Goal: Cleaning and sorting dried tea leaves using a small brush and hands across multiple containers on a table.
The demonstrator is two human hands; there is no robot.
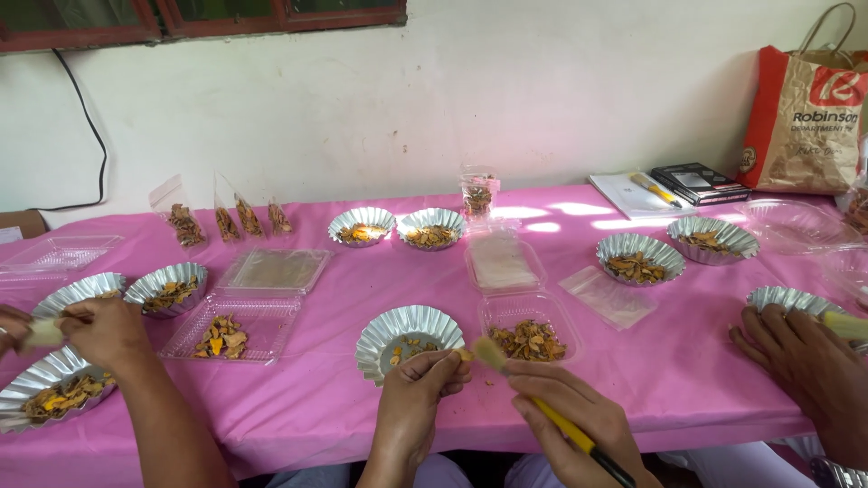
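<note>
left hand [418, 387] grip: pinched shut on small orange piece [463, 355], seemingly | right hand [559, 407] grip: closed round brush [542, 408] | foil dish [409, 336] just beyond: few pieces | clear tray [529, 318] right: dried orange pieces

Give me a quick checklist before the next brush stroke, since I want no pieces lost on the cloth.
1. Piece held firmly: the left hand pinches a small orange piece at its fingertips: ok.
2. Brush in hand: the right hand holds the yellow-handled brush, bristles beside the piece: ok.
3. Catch dish below: the fluted foil dish sits just behind the left hand, not squarely under the piece: not ok.
4. Supply close: the clear tray of dried slices lies beside the dish: ok.
5. Neighbours clear: the other people's hands work at the sides, apart: ok.
6. Piece clean: cannot tell.
</note>
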